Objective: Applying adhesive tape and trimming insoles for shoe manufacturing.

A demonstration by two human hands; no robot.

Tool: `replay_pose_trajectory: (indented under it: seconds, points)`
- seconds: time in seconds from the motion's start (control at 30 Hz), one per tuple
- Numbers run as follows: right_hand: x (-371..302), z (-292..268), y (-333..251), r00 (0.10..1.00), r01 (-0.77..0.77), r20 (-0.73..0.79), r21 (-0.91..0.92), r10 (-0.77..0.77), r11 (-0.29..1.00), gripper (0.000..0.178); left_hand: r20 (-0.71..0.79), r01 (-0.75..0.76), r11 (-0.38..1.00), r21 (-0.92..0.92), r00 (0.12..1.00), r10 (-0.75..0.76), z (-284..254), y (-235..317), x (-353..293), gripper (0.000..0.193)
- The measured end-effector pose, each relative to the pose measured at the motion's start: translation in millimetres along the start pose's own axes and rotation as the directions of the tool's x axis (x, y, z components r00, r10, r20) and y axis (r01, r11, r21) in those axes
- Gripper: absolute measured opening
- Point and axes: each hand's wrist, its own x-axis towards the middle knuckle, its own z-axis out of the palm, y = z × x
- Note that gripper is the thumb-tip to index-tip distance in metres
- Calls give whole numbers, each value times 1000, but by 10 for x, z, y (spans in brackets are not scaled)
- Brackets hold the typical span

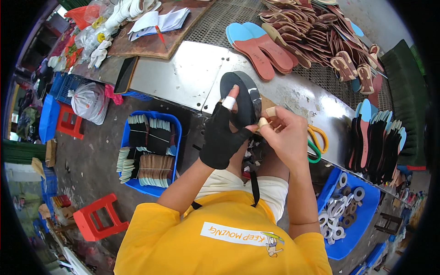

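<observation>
My left hand (223,141), in a black fingerless glove with white wrap on one finger, grips a wide roll of black tape (251,89). The roll stands on edge above the near side of the metal table. Beside its lower rim, my right hand (288,137) is closed in a pinch, with tan covers on its thumb and a fingertip. What the pinch holds is too small to make out. Scissors (318,139) with an orange and a green handle loop lie at the table edge by my right wrist, their blades partly hidden.
Insoles (254,48) and a large heap (316,32) lie across the table; more stand bundled (364,137) at right. A blue crate (178,133) of bundled pieces sits left, and a blue bin (362,229) of tape rolls right. Red stools (101,217) and a phone (125,75) are left.
</observation>
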Motion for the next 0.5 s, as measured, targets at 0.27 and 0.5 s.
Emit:
replay_pose_trajectory:
  seconds: [0.27, 0.5]
  points:
    - [-49, 75, 63, 990, 84, -103, -153, -100, 985, 13, 35, -197, 941, 274, 980, 195, 5, 98, 2, 86]
    - [-21, 205, 231, 974, 71, -203, -135, -98, 988, 15, 8, -231, 932, 279, 971, 238, 58, 78, 57, 85]
